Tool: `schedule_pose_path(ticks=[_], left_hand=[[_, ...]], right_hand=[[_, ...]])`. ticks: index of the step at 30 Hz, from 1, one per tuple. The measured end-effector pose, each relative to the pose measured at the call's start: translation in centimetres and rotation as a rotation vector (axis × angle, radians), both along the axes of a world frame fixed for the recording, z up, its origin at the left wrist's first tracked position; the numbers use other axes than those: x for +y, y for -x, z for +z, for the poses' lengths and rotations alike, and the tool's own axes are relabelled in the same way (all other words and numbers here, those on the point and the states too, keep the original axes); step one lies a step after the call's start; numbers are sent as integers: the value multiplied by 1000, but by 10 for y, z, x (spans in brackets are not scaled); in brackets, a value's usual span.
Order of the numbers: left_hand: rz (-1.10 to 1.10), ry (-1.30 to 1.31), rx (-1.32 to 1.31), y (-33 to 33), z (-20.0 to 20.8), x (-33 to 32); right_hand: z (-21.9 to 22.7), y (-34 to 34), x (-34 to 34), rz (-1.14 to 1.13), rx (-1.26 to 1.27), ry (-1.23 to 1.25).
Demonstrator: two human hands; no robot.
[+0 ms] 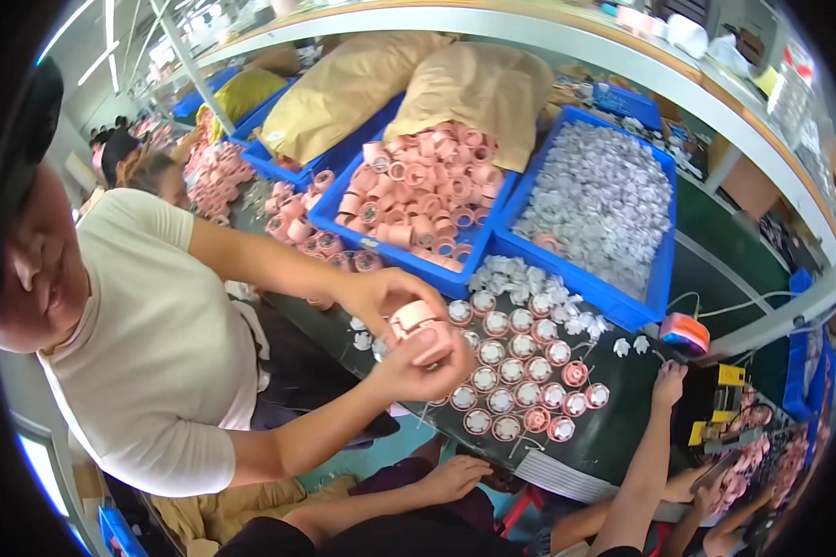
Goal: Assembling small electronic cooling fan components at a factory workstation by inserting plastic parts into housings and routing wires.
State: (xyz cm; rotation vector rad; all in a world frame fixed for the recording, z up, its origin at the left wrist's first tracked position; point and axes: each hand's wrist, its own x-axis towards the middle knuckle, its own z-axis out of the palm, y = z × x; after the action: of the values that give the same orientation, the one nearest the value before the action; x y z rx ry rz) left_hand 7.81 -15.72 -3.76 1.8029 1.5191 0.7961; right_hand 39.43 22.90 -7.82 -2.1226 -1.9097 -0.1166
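Nearest the camera, the person's left forearm (344,512) slants in from the lower edge; the left hand (457,477) lies low beside the worktop (627,376), back upward, fingers loosely stretched, its grip slack. The right forearm (636,483) rises steeply, and the right hand (670,382) is at the right part of the worktop, just below a rounded orange-and-purple device (685,333). Its fingers are bent together in a narrow grip; I cannot tell whether they pinch anything.

Just left of that hand lie two small white pieces (621,347), jagged like little flowers. Farther left, pink round parts (512,371) stand in close, uneven rows on the worktop, most with a white notched middle, a couple showing a pink one. Behind them, a blue tray (658,290) heaped with white pieces adjoins another blue tray (390,257) piled with pink cups (427,190). At left, a co-worker (167,343) in a cream top holds a pink part (418,322).
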Motion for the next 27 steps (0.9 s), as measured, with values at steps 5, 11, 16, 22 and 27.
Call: schedule_pose_path(ticks=[5, 11, 16, 22, 27], left_hand=[[163, 186, -362, -14, 4, -23], [123, 292, -337, 20, -1, -31], [136, 337, -289, 45, 12, -36], [216, 312, -180, 64, 14, -19], [264, 122, -199, 71, 9, 5]], right_hand=[[18, 27, -31, 33, 103, -9], [4, 11, -21, -16, 24, 117], [1, 29, -46, 53, 139, 95], [20, 59, -60, 23, 553, 226], [29, 116, -50, -148, 1452, 248]])
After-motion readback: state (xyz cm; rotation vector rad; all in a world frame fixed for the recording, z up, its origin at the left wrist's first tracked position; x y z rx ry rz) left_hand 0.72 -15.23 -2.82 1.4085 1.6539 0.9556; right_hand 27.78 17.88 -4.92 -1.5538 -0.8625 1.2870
